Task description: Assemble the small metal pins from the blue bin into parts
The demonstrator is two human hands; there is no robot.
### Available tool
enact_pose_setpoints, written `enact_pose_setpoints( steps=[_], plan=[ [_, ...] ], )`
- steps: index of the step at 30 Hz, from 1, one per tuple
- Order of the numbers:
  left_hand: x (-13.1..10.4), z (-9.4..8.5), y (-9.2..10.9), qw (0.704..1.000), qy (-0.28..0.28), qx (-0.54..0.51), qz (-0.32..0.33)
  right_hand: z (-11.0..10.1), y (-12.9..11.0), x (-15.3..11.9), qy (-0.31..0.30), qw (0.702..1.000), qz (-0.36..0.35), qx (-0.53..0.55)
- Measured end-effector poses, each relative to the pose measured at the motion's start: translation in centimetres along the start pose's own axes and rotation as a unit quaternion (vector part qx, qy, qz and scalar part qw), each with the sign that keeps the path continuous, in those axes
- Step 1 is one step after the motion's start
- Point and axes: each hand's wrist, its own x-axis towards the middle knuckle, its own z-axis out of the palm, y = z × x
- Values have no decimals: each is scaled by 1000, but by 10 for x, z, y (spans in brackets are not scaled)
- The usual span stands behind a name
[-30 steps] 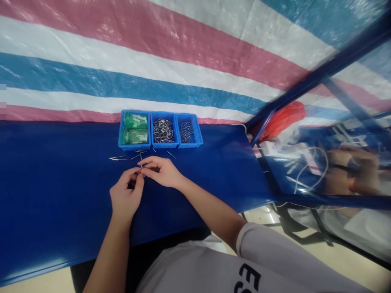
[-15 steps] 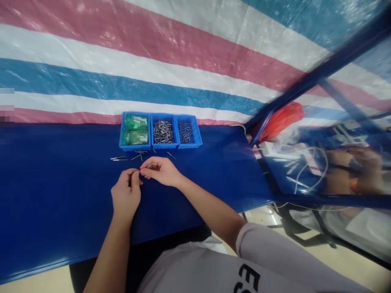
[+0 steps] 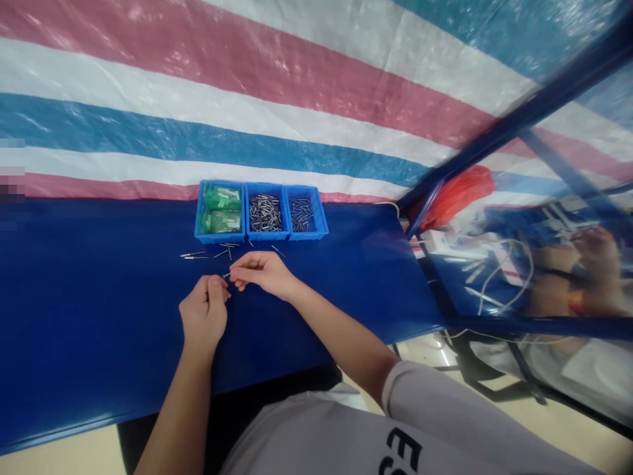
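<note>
My left hand [image 3: 204,309] is closed in a pinch, thumb against the bent fingers. Facing it from the right, my right hand [image 3: 262,272] pinches with thumb and forefinger. A thin silver blind rivet [image 3: 226,275] bridges the small gap between both sets of fingertips; its ends are hidden in the fingers. Just beyond my hands, several loose rivets [image 3: 194,256] with long thin pins lie scattered on the blue table [image 3: 99,316]. Behind them a blue bin [image 3: 267,235] is full of similar metal pieces, and another blue bin [image 3: 309,235] at its right holds fewer.
A third blue bin [image 3: 219,239] at the left holds green plastic bags [image 3: 222,221]. A striped plastic sheet [image 3: 297,105] hangs behind the table. To the right stand blue frame bars [image 3: 425,206], a red bag [image 3: 459,198], white cables and another person's blurred arm [image 3: 593,270].
My right hand has drawn slightly away from my left, so the thin silver pin now shows between the fingertips. At the right, the other person's hand has shifted.
</note>
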Motion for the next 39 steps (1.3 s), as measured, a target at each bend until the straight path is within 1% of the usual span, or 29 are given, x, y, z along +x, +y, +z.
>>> enact_pose_setpoints(
  steps=[6, 8, 9, 11, 13, 14, 16, 18, 20, 22, 23, 24, 25, 26, 27, 28, 29, 30, 32, 35, 37, 38, 39],
  plan=[
    [1, 1, 0, 1000, -7, 6, 1, -5, 0, 5, 33, 999, -4, 20],
    [1, 1, 0, 1000, -6, 8, 0, -9, -1, 7, 65, 997, -24, 23],
    [1, 1, -1, 1000, -5, 8, -1, -11, -3, 8, 95, 994, -43, 25],
    [1, 2, -1, 1000, -2, 7, -4, -16, -9, 8, 183, 977, -102, 31],
    [1, 2, -2, 1000, -2, 8, -7, -20, -17, 8, 292, 939, -176, 48],
    [1, 3, -2, 1000, -3, 9, -8, -23, -20, 8, 323, 924, -196, 54],
    [1, 2, -2, 1000, -5, 11, -8, -28, -24, 9, 356, 907, -217, 61],
    [1, 2, -1, 1000, -6, 13, -8, -34, -25, 10, 355, 910, -211, 46],
    [1, 2, -1, 1000, -7, 16, -7, -40, -25, 10, 336, 923, -188, -14],
    [1, 2, 0, 1000, -4, 22, -8, -44, -26, 6, 306, 928, -169, -132],
    [1, 2, 0, 1000, -3, 25, -8, -45, -28, 3, 288, 920, -162, -210],
    [1, 3, 0, 1000, -3, 28, -7, -45, -30, -1, 262, 903, -150, -305],
    [1, 3, 0, 1000, -3, 31, -6, -45, -32, -5, 241, 873, -125, -404],
    [1, 3, 0, 999, -4, 33, -5, -44, -35, -9, 235, 837, -87, -486],
    [1, 3, 0, 999, -5, 35, -3, -43, -37, -12, 235, 806, -44, -542],
    [1, 2, 0, 999, -6, 36, -1, -41, -38, -14, 232, 783, -15, -576],
    [1, 2, 0, 999, -7, 38, 0, -40, -40, -15, 235, 767, 1, -597],
    [1, 2, 0, 999, -7, 38, 2, -39, -40, -16, 237, 756, 13, -610],
    [1, 2, 1, 999, -9, 42, 2, -39, -40, -15, 243, 745, 27, -621],
    [1, 2, 1, 999, -10, 47, -7, -39, -38, -12, 244, 736, 47, -630],
    [1, 2, 1, 999, -12, 45, -9, -38, -36, -11, 235, 736, 45, -634],
    [1, 2, 1, 999, -13, 44, -9, -36, -35, -11, 220, 742, 35, -633],
    [1, 2, 1, 999, -14, 44, -8, -33, -34, -12, 196, 754, 19, -626]
  ],
)
